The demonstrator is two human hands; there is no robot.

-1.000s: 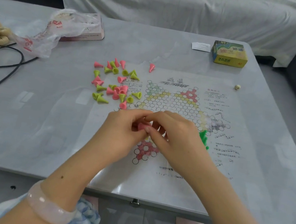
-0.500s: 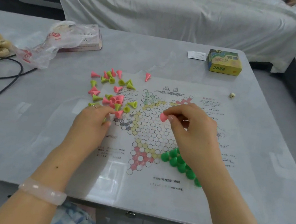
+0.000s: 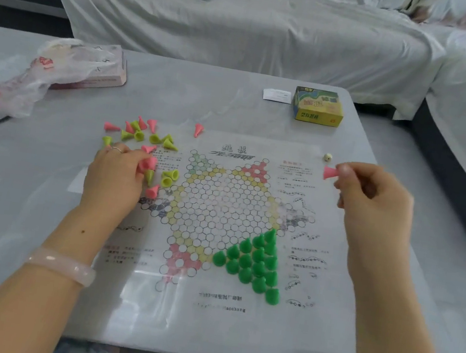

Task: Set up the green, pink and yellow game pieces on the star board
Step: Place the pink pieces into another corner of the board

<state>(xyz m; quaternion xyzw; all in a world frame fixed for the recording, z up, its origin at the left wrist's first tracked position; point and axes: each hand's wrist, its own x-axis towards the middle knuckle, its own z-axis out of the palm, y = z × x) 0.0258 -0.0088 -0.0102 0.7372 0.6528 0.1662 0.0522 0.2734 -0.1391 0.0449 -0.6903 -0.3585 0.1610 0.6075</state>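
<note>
Now right hand (image 3: 373, 197) pinches pink piece (image 3: 330, 172); left hand (image 3: 117, 172) grips pink pieces (image 3: 146, 163) (yellow box (image 3: 318, 107) closed).

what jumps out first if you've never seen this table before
The dark green cones stand packed in a triangle on the near right point of the star board. Left of the board lies a loose heap of pink and yellow pieces under the left hand, while the right hand pinches one pink cone.
</note>
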